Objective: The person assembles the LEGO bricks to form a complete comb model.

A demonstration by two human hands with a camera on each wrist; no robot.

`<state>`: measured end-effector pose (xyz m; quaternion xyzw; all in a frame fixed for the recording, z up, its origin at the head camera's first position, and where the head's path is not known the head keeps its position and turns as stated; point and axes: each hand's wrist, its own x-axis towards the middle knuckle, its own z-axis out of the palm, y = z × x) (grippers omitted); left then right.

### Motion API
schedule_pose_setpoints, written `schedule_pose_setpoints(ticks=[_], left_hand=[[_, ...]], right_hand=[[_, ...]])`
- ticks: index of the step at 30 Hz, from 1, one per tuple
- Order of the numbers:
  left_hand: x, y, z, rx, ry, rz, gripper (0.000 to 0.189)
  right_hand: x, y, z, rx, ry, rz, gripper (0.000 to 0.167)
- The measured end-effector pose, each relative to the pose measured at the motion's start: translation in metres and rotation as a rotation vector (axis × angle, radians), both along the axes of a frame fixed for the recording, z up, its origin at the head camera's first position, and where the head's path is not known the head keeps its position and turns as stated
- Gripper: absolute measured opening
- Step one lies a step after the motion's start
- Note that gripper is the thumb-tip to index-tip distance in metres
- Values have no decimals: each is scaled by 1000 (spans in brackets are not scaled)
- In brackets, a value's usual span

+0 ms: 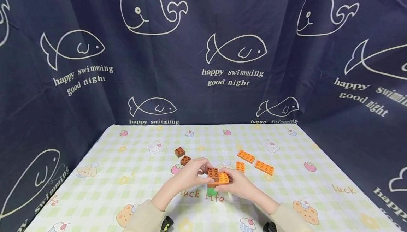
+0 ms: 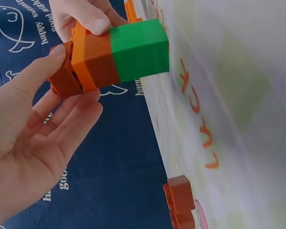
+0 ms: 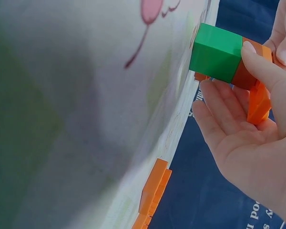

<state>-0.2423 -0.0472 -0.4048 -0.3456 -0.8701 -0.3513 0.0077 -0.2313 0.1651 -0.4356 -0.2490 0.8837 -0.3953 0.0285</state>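
Observation:
Both hands hold a small stack of toy building bricks over the middle of the table. At its bottom is a green brick [image 2: 140, 50], topped by a brown brick [image 2: 102, 62]. Above these lies a flat orange brick [image 1: 224, 178], sticking out toward the right. A second brown brick [image 1: 212, 173] sits on the orange one's left half. My left hand [image 1: 190, 174] pinches this upper brown brick between thumb and fingers. From the other side my right hand [image 1: 237, 184] grips the stack, its thumb on the lower brown brick; the other fingers reach behind the stack.
Two loose brown bricks, one farther back [image 1: 179, 152] and one nearer [image 1: 185, 160], lie beyond the left hand. Beyond the right hand are three flat orange bricks [image 1: 246, 156]. A checked, printed cloth [image 1: 127, 179] covers the table, and a dark blue curtain [image 1: 190, 66] hangs behind.

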Motion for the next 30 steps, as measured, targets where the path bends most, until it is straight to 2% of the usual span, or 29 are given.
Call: schedule_pose_setpoints(ticks=[6,10,15,24,30], left_hand=[[1,1,1,-22,1,18,25],[1,0,0,-5,-29,25,24],[0,0,-1,20,-53,23,23],[-2,1,1,-4,-35,17,24],[-3,0,-2,21,-63,12,25]], right_hand=[[1,0,1,1,-23,-5,46],[1,0,2,2,-28,-7,48],[0,-1,2,0,-29,-5,47],[-1,0,0,-9,-24,-2,45],[-1,-1,-2,1,-17,1,47]])
